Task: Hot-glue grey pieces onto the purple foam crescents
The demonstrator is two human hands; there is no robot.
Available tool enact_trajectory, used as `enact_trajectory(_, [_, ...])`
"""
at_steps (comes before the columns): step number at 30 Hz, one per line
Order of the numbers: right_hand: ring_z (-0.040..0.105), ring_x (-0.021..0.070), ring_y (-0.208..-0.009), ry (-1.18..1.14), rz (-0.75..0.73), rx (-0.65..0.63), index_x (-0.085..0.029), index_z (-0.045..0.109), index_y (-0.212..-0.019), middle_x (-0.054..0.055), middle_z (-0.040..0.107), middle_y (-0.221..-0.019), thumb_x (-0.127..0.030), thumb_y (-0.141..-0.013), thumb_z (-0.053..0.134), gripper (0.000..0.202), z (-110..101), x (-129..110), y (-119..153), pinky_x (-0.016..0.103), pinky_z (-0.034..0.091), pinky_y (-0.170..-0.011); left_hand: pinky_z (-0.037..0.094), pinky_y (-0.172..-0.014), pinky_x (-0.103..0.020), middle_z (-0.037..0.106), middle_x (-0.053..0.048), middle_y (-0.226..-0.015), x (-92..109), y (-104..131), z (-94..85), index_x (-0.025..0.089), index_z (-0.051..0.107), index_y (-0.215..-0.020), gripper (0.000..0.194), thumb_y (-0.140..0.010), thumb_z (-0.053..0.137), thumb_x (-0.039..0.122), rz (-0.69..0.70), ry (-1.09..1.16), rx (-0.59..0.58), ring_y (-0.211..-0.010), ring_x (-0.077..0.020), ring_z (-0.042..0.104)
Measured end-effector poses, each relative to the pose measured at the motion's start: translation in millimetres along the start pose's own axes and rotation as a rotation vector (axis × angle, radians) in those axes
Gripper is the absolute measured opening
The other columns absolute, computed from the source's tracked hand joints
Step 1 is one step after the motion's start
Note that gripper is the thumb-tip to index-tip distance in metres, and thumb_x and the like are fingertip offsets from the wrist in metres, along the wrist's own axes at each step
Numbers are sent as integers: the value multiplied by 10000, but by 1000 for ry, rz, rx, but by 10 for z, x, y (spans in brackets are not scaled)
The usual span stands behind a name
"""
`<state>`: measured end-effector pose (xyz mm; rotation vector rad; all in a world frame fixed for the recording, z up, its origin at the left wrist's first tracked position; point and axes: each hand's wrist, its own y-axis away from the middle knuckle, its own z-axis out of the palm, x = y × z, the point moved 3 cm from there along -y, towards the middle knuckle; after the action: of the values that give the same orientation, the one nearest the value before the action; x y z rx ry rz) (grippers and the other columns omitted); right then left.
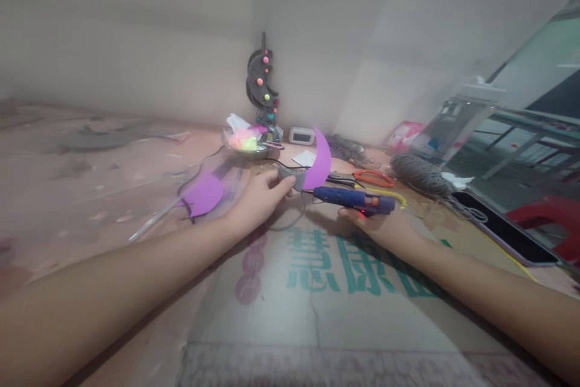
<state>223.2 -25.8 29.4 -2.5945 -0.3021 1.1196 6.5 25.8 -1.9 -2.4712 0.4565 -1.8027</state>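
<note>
Between thumb and fingers, my left hand [261,197] pinches a purple crescent [319,160] that has grey yarn-like material along its lower end. My right hand [380,225] is wrapped round a blue glue gun [347,198], which has a small red light glowing on it. Its nozzle points left and is at or very near the crescent's lower end; I cannot tell whether they touch. Left of my left hand lies another purple piece [203,195], with a clear glue stick [154,218] beside it.
Behind my hands stand a bowl [247,150] of colourful bits, a grey crescent ornament [261,82] with pompoms, and a small white clock [302,136]. Orange-handled scissors [374,178], grey yarn [419,174] and a phone [502,227] lie right. Printed cardboard [281,320] is underneath.
</note>
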Motion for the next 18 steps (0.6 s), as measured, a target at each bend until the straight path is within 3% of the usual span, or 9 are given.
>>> enact_trajectory(10, [670,274,-646,55,58,36,-259,507,-576,13,611,-524,-366,-657,668,209,-27,-117,19,365,567,-603,330,-511,-234,542,22,-582,20,12,-4,166,559,-689,366,-840,511,496,3,11,-4,-496,-99,433])
enact_trajectory(18, [684,279,-702,81,29,36,-268,560,-630,9,635,-559,-351,-670,673,146,-21,-8,-10,377,577,-627,325,-497,-232,500,36,-540,5,4,1,174,549,-685,360,-848,506,491,0,-13,-10,-475,-98,418])
